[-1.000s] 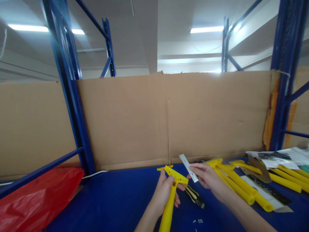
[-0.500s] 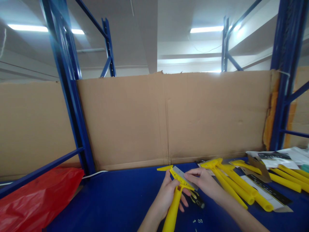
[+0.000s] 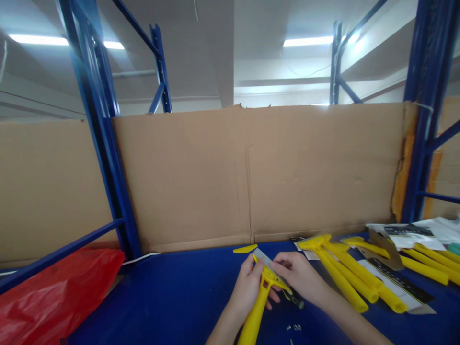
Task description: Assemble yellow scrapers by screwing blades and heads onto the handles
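My left hand (image 3: 244, 290) is closed around the neck of a yellow scraper (image 3: 254, 316), whose long handle slants down toward me. A flat grey metal blade (image 3: 263, 256) lies against the scraper's head. My right hand (image 3: 297, 274) pinches the right side of that blade between thumb and fingers. Just beyond the scraper head, a thin yellow plastic piece (image 3: 245, 249) rests on the blue surface. Partly hidden under my hands is a dark-ended tool (image 3: 297, 301) with small yellow parts beside it. Several small metal screws and nuts (image 3: 296, 327) lie nearer to me.
More yellow scrapers (image 3: 345, 275) are piled at the right, with black-and-white printed cards (image 3: 398, 282) and a cardboard piece (image 3: 386, 247). A red plastic bag (image 3: 68, 292) lies at the left. A cardboard wall (image 3: 187, 182) and blue rack posts (image 3: 118, 191) stand behind.
The scraper head has tilted and dropped slightly in my left hand. My right fingers have shifted a little left along the blade, and more of the blade is now covered.
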The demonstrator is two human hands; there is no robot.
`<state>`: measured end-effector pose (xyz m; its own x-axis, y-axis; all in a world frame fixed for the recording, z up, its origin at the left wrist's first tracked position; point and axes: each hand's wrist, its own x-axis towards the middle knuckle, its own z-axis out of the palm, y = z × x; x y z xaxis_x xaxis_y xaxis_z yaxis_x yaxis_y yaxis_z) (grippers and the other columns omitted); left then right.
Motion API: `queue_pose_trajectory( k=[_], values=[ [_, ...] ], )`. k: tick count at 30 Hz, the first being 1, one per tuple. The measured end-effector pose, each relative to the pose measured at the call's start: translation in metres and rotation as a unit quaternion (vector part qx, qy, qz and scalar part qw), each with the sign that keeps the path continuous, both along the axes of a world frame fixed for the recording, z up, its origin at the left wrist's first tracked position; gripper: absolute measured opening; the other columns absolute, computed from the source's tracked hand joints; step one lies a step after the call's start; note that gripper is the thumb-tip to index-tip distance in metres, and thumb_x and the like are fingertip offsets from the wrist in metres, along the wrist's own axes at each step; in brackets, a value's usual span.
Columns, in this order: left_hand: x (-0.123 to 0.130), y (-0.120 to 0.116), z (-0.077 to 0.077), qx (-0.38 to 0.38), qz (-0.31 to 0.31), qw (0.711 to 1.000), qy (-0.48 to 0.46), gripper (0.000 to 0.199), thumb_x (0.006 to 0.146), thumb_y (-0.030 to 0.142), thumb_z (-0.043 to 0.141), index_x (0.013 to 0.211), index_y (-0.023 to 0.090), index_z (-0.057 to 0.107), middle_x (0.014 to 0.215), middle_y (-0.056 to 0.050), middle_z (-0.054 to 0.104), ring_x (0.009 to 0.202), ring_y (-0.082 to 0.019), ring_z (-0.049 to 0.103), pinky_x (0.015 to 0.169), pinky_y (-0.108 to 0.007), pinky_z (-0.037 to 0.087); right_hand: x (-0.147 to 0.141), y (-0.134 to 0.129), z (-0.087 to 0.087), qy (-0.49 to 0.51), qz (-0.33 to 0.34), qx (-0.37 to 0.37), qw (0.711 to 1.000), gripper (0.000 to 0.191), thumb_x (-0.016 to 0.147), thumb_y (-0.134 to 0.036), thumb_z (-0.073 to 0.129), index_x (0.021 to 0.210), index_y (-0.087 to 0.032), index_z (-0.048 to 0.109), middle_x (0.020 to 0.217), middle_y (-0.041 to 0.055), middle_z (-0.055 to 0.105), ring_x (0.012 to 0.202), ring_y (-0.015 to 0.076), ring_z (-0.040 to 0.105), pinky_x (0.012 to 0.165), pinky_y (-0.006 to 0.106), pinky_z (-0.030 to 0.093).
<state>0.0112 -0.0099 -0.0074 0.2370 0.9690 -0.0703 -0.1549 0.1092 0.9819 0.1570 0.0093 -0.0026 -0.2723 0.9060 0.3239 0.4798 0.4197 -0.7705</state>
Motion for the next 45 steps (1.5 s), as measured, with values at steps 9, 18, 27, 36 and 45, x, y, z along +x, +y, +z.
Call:
queue_pose_trajectory(
  k=[9,18,27,36,45],
  values=[
    [-0.005,0.002,0.008,0.044,0.041,0.998,0.001,0.045,0.063,0.056,0.063,0.082,0.017,0.049,0.056,0.000,0.060,0.038,-0.014,0.055,0.032,-0.022,0.040,-0.012,-0.010,0.002,-0.043,-0.070,0.026,0.996,0.029,0.080,-0.036,0.050,0.059,-0.018,0.055,0.047,-0.0034,0.049,0.046,0.0102,0.040,0.044,0.021,0.028],
    [-0.004,0.004,0.010,0.024,0.096,0.993,-0.070,0.038,0.060,0.047,0.072,0.074,0.015,0.055,0.051,0.001,0.057,0.040,-0.010,0.049,0.036,-0.018,0.035,-0.014,-0.006,0.001,0.144,0.030,-0.106,0.983,0.034,0.077,-0.049,0.052,0.061,-0.019,0.052,0.045,-0.0052,0.049,0.038,0.0079,0.041,0.040,0.020,0.027],
    [-0.012,0.010,0.004,0.030,0.127,0.986,-0.105,0.034,0.065,0.040,0.070,0.082,0.012,0.059,0.061,-0.004,0.066,0.047,-0.014,0.057,0.042,-0.021,0.040,-0.010,-0.011,0.005,0.209,0.060,-0.212,0.953,0.039,0.074,-0.055,0.055,0.072,-0.016,0.057,0.044,-0.0019,0.061,0.027,0.0038,0.032,0.033,0.018,0.012],
    [-0.018,0.009,0.010,0.031,0.097,0.991,-0.084,0.042,0.064,0.043,0.070,0.091,0.011,0.064,0.082,-0.011,0.072,0.073,-0.021,0.067,0.055,-0.023,0.044,-0.008,-0.009,0.010,0.272,0.016,-0.233,0.934,0.035,0.068,-0.049,0.066,0.072,-0.015,0.060,0.041,-0.0031,0.057,0.028,0.0028,0.032,0.032,0.017,0.014],
    [-0.019,0.008,0.012,0.014,0.100,0.988,-0.120,0.042,0.061,0.040,0.072,0.090,0.010,0.065,0.081,-0.013,0.072,0.079,-0.024,0.068,0.058,-0.025,0.047,-0.008,-0.013,0.012,0.324,0.006,-0.265,0.908,0.022,0.070,-0.038,0.063,0.071,-0.016,0.059,0.046,0.0006,0.063,0.031,0.0053,0.040,0.033,0.016,0.021]
  ],
)
